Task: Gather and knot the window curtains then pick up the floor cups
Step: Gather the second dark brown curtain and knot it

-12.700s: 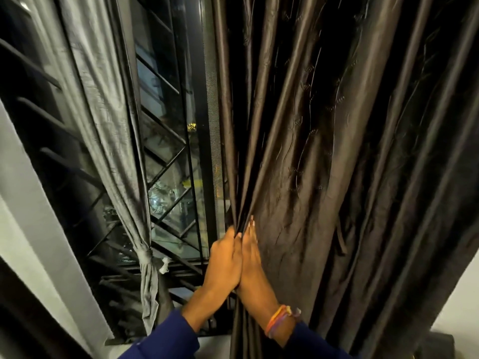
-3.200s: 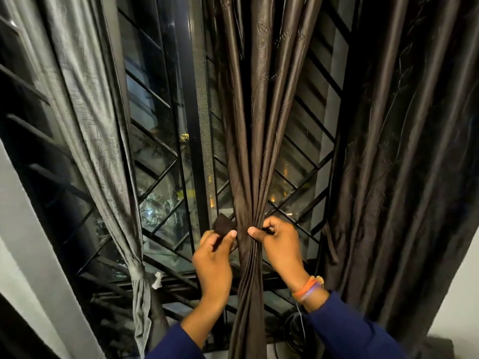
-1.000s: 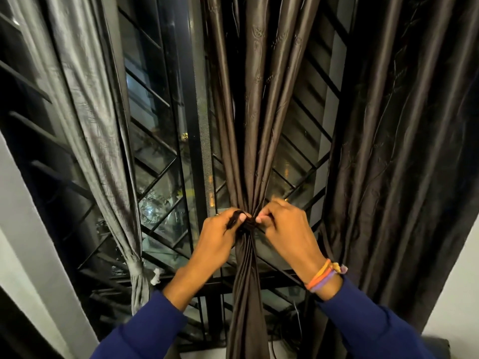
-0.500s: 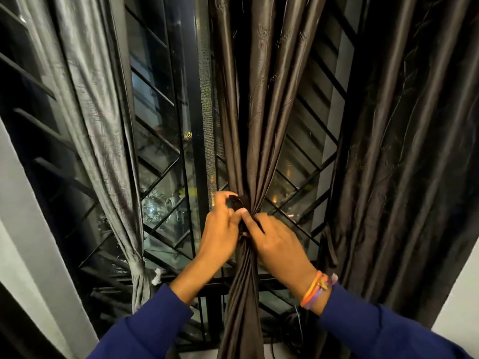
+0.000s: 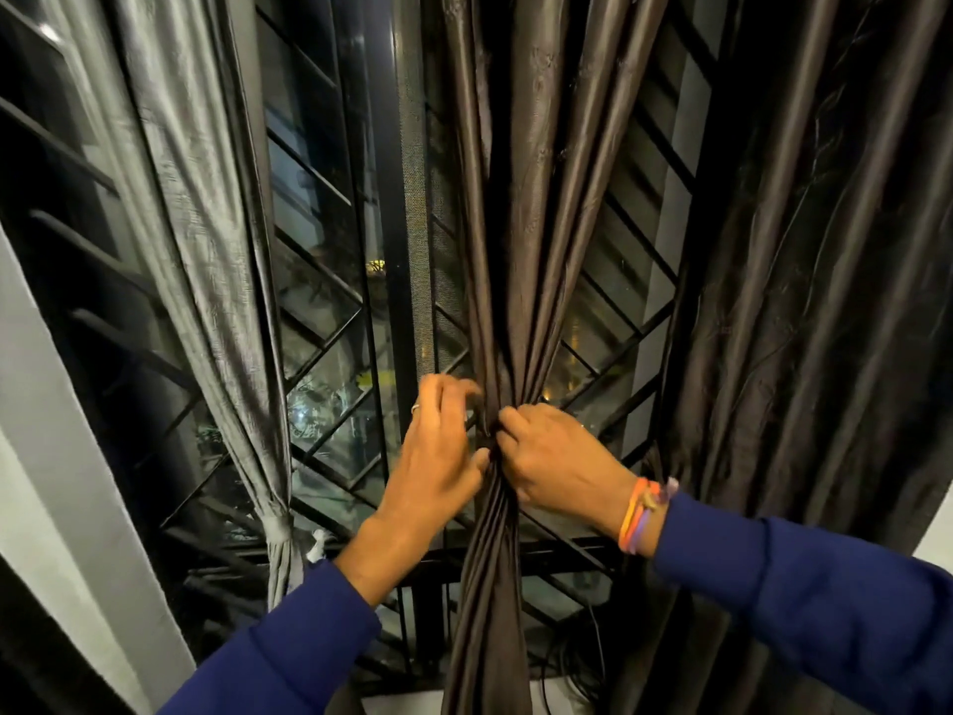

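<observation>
Where the dark brown satin middle curtain (image 5: 508, 281) narrows to a waist, both hands meet: the right hand (image 5: 559, 459) pinches the gathered folds with curled fingers, and the left hand (image 5: 436, 456) curls beside them, thumb against the cloth, though motion blur hides whether it truly grips. Judging by this, the middle panel's knot is nearly finished. Left of it, the pale grey crinkled curtain (image 5: 206, 260) already hangs tied low down. On the right, the wide dark brown pleated curtain (image 5: 825, 301) hangs loose, so it remains. No floor cups appear; the floor lies below the picture's edge.
</observation>
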